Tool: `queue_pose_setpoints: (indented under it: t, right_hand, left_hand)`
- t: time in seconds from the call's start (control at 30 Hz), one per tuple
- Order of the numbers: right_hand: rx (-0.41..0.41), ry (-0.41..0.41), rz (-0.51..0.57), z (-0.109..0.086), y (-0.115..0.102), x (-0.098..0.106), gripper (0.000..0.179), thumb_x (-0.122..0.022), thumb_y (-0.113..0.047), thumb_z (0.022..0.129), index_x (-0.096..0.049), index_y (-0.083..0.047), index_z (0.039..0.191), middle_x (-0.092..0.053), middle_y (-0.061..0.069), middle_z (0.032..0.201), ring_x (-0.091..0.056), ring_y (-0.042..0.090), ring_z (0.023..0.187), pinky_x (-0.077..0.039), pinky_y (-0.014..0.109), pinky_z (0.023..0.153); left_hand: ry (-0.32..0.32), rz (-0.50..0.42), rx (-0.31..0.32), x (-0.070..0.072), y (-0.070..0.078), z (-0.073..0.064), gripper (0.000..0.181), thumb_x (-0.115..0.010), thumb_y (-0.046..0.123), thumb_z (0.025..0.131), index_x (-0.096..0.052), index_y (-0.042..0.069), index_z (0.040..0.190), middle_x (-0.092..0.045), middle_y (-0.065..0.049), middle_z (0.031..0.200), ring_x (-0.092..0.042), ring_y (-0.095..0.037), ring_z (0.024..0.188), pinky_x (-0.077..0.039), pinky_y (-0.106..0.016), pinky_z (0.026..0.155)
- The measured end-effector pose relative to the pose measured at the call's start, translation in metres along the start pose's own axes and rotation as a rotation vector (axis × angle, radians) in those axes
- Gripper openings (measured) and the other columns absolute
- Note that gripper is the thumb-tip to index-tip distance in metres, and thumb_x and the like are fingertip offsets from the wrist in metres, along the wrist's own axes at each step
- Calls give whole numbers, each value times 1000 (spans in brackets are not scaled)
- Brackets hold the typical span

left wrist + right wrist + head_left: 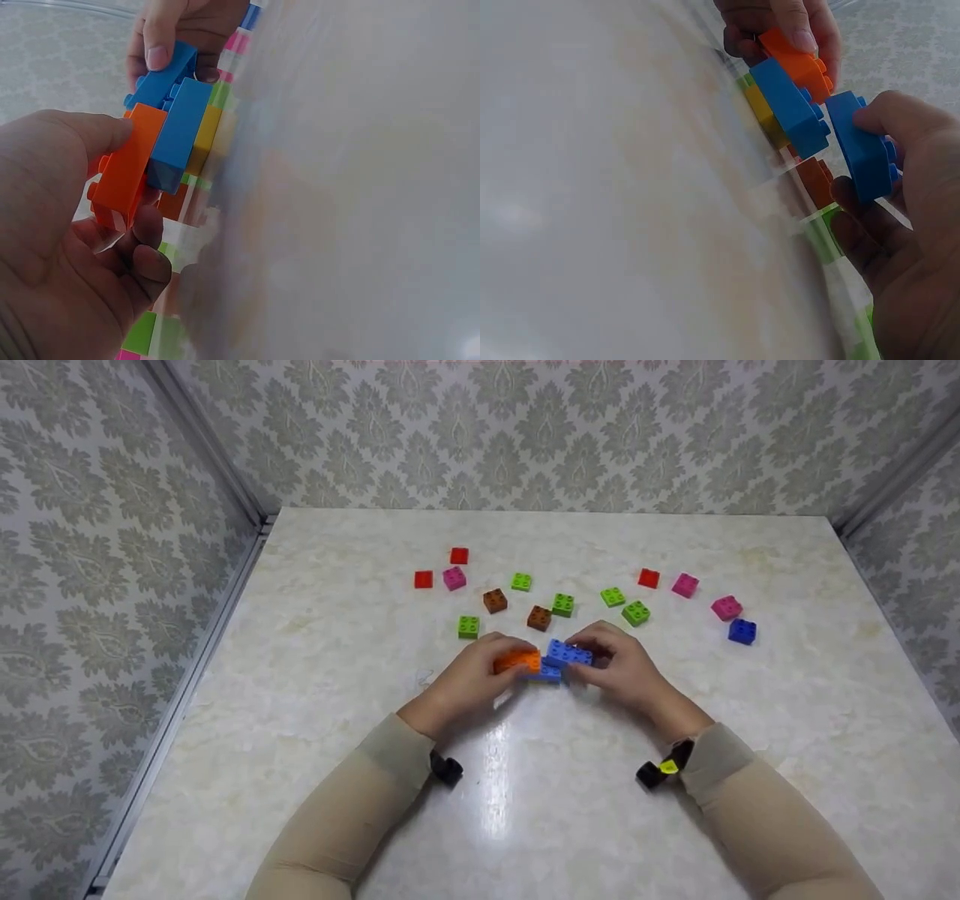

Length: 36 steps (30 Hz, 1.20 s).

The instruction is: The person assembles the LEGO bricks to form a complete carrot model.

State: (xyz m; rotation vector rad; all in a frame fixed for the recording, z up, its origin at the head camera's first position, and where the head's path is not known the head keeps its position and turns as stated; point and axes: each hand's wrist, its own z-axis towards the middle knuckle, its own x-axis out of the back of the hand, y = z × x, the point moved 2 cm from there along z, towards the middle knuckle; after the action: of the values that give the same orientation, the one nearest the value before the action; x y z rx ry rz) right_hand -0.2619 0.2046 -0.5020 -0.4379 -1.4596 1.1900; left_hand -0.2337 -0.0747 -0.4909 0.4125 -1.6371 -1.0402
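Observation:
My left hand (476, 671) grips an orange building brick (523, 661) between thumb and fingers. The orange brick sits on part of a blue brick (180, 135), and beneath that a yellow brick (205, 140) shows in both wrist views. My right hand (626, 667) pinches a second blue brick (568, 652) by its sides, studs upward. This brick is beside the orange one, over the uncovered end of the lower blue brick. In the right wrist view, a narrow gap separates it from the stack. The fingers hide parts of the held bricks.
Beyond my hands lie several loose bricks: green (469, 627), brown (538, 618), pink (454, 578) and flat red (423, 580) ones. A dark blue brick (742, 631) lies at the right. Patterned walls (510, 435) border the pale table (315, 675).

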Motion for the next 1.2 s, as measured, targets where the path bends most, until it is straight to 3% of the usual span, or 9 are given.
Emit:
queue_pose_setpoints:
  t: [0.33,0.5,0.63,0.73,0.93,1.2]
  right_hand:
    - [-9,-59,23,-2,-2,-7,33,-87,-18,102,-83,-15,135,-70,10,136,-61,22,122,-51,24,101]
    - [-66,-47,81,-2,-8,-11,32,-85,-20,103,-84,-13,135,-72,11,138,-63,23,122,-52,21,98]
    - [-96,-28,133,-1,-14,-15,31,-84,-13,103,-83,-9,134,-76,15,135,-66,23,115,-56,18,91]
    - [-104,-21,121,1,-21,-17,31,-83,-9,103,-83,-6,134,-78,17,133,-65,23,109,-56,18,86]
    - [-140,-24,73,4,-26,-18,32,-83,-8,103,-82,-5,134,-79,18,134,-62,23,107,-52,18,88]
    - [-184,-34,16,-1,-27,-17,33,-82,-17,105,-81,-9,138,-79,14,135,-60,25,110,-50,21,89]
  left_hand:
    - [-3,21,-15,-1,-1,1,36,-70,30,114,-73,24,149,-70,0,147,-65,-19,135,-51,-42,126]
    - [6,16,-18,-2,-1,1,36,-71,29,114,-73,24,149,-70,-1,145,-65,-19,133,-51,-42,126]
    - [11,6,-19,-1,0,1,35,-72,28,113,-74,23,148,-71,-1,143,-65,-20,131,-51,-42,125]
    - [23,-9,-10,1,0,1,34,-73,27,112,-75,24,146,-71,0,142,-65,-20,130,-51,-42,125]
    - [29,-36,5,2,-1,2,33,-73,27,112,-75,27,145,-71,2,141,-65,-19,131,-51,-42,125]
    - [30,-11,-15,0,-2,2,35,-75,28,111,-76,23,145,-72,-1,141,-65,-21,130,-52,-43,125]
